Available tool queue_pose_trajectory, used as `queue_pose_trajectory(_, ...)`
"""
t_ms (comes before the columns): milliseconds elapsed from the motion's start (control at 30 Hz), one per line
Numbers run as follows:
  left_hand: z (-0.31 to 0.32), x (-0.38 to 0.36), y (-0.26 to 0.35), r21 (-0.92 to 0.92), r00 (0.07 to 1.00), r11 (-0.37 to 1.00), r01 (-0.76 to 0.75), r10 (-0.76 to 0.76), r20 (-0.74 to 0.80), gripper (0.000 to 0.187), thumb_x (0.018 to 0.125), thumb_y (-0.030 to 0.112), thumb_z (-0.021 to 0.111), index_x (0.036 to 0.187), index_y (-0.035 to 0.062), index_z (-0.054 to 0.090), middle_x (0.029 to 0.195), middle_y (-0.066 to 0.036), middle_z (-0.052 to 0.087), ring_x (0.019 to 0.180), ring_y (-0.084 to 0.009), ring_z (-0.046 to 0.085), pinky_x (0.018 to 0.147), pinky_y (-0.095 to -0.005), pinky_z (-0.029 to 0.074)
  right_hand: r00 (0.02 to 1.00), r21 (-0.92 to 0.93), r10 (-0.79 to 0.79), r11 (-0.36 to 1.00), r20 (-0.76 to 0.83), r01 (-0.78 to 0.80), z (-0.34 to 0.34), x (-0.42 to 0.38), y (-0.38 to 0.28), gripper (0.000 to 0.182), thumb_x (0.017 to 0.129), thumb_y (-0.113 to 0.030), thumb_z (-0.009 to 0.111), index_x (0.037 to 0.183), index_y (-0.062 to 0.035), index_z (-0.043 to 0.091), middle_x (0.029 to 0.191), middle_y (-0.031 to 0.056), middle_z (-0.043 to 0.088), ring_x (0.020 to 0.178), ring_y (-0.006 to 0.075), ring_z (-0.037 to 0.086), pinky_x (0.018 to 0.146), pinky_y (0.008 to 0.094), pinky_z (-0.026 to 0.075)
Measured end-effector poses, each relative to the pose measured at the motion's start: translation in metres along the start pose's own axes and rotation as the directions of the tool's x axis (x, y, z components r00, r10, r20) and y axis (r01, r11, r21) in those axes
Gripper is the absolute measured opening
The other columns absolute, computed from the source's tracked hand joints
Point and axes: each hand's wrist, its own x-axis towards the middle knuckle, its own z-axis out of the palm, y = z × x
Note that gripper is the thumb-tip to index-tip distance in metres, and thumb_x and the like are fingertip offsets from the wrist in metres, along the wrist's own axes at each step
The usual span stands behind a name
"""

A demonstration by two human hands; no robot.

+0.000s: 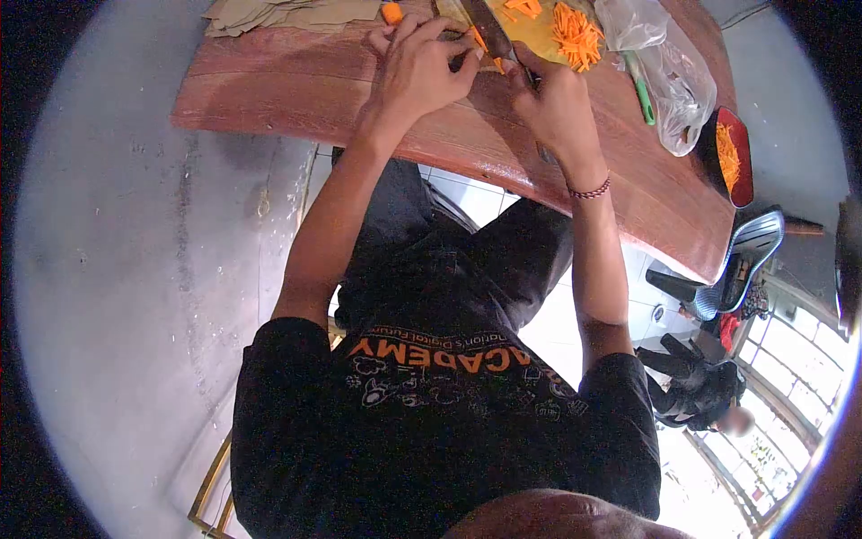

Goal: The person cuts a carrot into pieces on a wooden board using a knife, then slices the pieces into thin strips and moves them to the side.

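Note:
My right hand [552, 94] is wrapped round the handle of a knife [489, 31], whose blade points up and left over a round yellowish board [536, 38]. Close to the blade's left side, my left hand [426, 67] is closed, thumb and fingers together at a thin orange carrot piece [478, 39]. Its fingers partly hide what they hold. A heap of carrot strips [577, 38] lies on the board's right side, with a smaller group [521, 9] near the top. Beyond my left fingers sits an orange carrot chunk [391, 13].
Brown paper [278, 13] covers the table's back left. Right of the board are a green-handled tool [645, 101], a clear plastic bag [678, 85] and a red tray [739, 162] with carrot strips. A person [696, 386] and a chair [754, 235] are at right.

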Motion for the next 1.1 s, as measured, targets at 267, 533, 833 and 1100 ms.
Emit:
queue_pose_trajectory(267,0.010,-0.001,-0.007,-0.028,1.000,1.000,-0.010,0.009,-0.024,0.021,0.082,0.034,0.069,0.090,0.0195,0.081,0.102,0.007,0.072,0.103,-0.0189,0.058,0.091,-0.0479,0.027,0.995,0.012,-0.089,0.996,-0.036,0.089,0.003,0.001,0.006,0.028,0.087,-0.016,0.059,0.110,-0.0038,0.067,0.090,0.0274,0.067,0.086,0.0477,0.064,0.078,0.0526,0.054)
queue_pose_trajectory(533,0.006,0.000,-0.003,-0.024,1.000,1.000,0.010,-0.010,-0.004,0.020,0.082,0.034,0.069,0.089,0.0190,0.081,0.101,0.006,0.072,0.102,-0.0190,0.057,0.090,-0.0475,0.028,0.998,-0.009,-0.063,0.998,0.008,0.063,0.001,0.001,0.003,0.025,0.087,-0.018,0.059,0.105,-0.0027,0.065,0.084,0.0293,0.065,0.083,0.0474,0.065,0.075,0.0538,0.053)
queue_pose_trajectory(833,0.002,0.001,0.000,-0.010,1.000,1.000,-0.017,0.017,-0.016,0.022,0.086,0.033,0.069,0.091,0.0150,0.080,0.104,0.004,0.072,0.098,-0.0255,0.059,0.089,-0.0425,0.043,0.993,-0.044,-0.116,0.992,-0.017,0.115,0.005,0.001,0.004,0.026,0.084,-0.017,0.061,0.106,-0.0032,0.064,0.080,0.0291,0.065,0.079,0.0477,0.065,0.072,0.0543,0.053)
queue_pose_trajectory(1100,-0.004,0.002,0.004,0.014,1.000,1.000,-0.002,0.002,0.005,0.020,0.085,0.031,0.069,0.091,0.0155,0.080,0.105,0.003,0.072,0.099,-0.0255,0.059,0.089,-0.0420,0.045,0.997,-0.041,-0.073,0.997,-0.022,0.072,0.008,0.003,-0.001,0.025,0.081,-0.015,0.063,0.101,-0.0016,0.066,0.081,0.0290,0.065,0.080,0.0485,0.065,0.073,0.0538,0.054)
